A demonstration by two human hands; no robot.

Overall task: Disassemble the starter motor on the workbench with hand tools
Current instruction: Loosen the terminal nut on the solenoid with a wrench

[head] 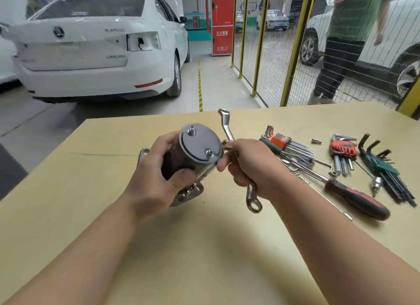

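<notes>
- Head view, counts: 1 starter motor (179, 159), 1 ring spanner (227, 131) and 2 hands are showing over 1 workbench (204, 247).
- The motor's round end plate (200, 143) is facing up toward the camera and carrying 2 bolts, far bolt (192, 131) and near bolt (210, 153).
- Loose tools are lying on the bench's right part:
  - 3 hex-key sets: orange-holder set (288, 145), red-holder set (343, 152), green-holder set (384, 168).
  - 1 screwdriver (356, 200) w/ red-and-black handle.
  - 1 small socket (316, 141).
  - 1 thin bent wrench (327, 166), partly under the keys.
- Background: 1 white car (91, 50), 1 red cabinet (222, 20), 1 yellow fence (293, 43), and 1 person (347, 43) standing behind the fence.
- Left hand (159, 175): fingers and thumb are wrapping round the motor's dark body, clamping it. Forearm is coming in from bottom left.
- The motor is tilting, plate end high, mounting flange (188, 194) low near the bench centre. Cannot tell whether the flange is touching the bench.
- Right hand (247, 166): fingers are curling tight round the spanner's shank, w/ the thumb tip lying against the plate's rim. Forearm is coming in from bottom right.
- The spanner is standing steeply, 1 ring end pointing up and away, the other hanging below the fist. Neither ring is sitting on a bolt.
</notes>
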